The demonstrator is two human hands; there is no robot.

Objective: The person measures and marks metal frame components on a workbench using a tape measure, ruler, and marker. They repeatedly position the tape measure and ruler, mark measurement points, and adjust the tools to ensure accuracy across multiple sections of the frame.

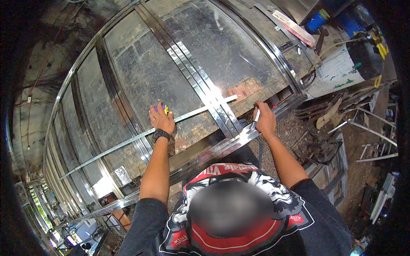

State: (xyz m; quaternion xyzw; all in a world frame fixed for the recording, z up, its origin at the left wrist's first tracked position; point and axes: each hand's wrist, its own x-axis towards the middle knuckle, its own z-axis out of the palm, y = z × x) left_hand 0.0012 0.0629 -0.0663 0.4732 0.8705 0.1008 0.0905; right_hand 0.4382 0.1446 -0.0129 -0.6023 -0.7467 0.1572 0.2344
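In the head view, your left hand (161, 119) presses flat, fingers open, on a small purple and yellow thing (163, 108) lying on the long metal strip (188, 115). Your right hand (265, 121) is closed around a white marker (256, 115) at the near right edge of the metal panel (200, 55).

A: What surrounds the work?
B: An outdoor metal workshop in daylight; dirt ground (299, 128) strewn with scrap strips; a blue barrel (317, 19) top right; stacked metal frames (64, 187) at lower left.
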